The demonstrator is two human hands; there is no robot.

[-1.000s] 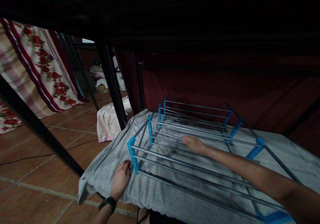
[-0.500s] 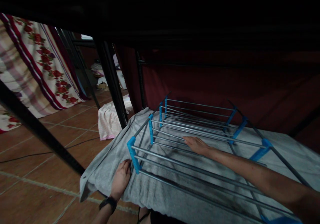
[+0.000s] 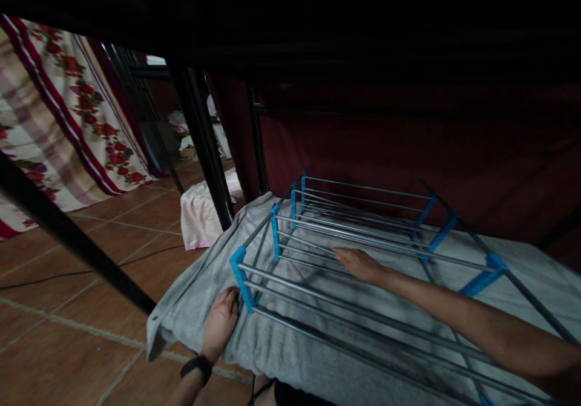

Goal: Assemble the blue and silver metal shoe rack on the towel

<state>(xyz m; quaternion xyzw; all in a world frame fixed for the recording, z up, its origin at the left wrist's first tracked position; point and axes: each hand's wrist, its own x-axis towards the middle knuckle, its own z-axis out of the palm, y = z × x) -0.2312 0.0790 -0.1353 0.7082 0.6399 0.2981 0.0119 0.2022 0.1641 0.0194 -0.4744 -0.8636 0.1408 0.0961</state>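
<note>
A metal drying rack (image 3: 363, 236) with grey bars and blue plastic joints lies folded on a grey towel (image 3: 190, 297) spread over a low surface. My left hand (image 3: 220, 324) lies flat on the towel's near left part, fingers touching the rack's blue front corner; a dark watch sits on that wrist. My right hand (image 3: 361, 264) reaches across the rack, palm down and fingers stretched over the middle bars.
Black metal frame legs (image 3: 200, 146) slant at the left. A striped pale cloth (image 3: 200, 215) lies on the brown tiled floor (image 3: 68, 333). A floral curtain (image 3: 68, 121) hangs at the far left, dark red fabric (image 3: 385, 152) behind the rack.
The view has shifted slightly; both hands stay where they were on the towel and rack.
</note>
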